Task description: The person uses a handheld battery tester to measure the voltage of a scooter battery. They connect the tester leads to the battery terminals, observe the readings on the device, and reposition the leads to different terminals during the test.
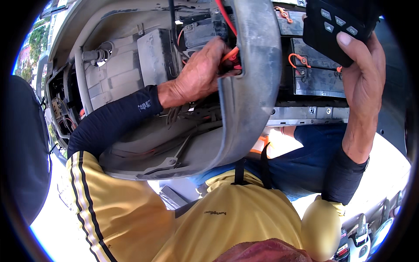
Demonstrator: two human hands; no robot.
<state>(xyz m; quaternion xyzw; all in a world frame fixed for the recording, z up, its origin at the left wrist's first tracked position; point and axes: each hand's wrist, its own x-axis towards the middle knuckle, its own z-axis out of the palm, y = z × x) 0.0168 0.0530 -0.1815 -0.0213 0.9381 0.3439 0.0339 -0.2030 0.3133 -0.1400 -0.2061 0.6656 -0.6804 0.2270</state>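
My left hand (198,72) reaches into the open vehicle body, its fingers curled beside an orange-red lead (231,54). Its fingertips are hidden, so what they grip does not show. A red cable (225,17) runs down behind the curved grey panel (257,83) close to that hand. My right hand (364,72) is closed round a black handheld tester (336,37) with several grey buttons, the thumb resting by the lowest ones. Below the tester, dark batteries (318,81) sit in a row, joined by short orange leads (299,60).
A metal rail (312,114) edges the battery bay. At the left, a grey tubular frame (79,74) and dusty floor panels (111,78) surround the opening. A black cable (172,22) hangs near my left hand. A dark seat-like shape (26,148) stands at far left.
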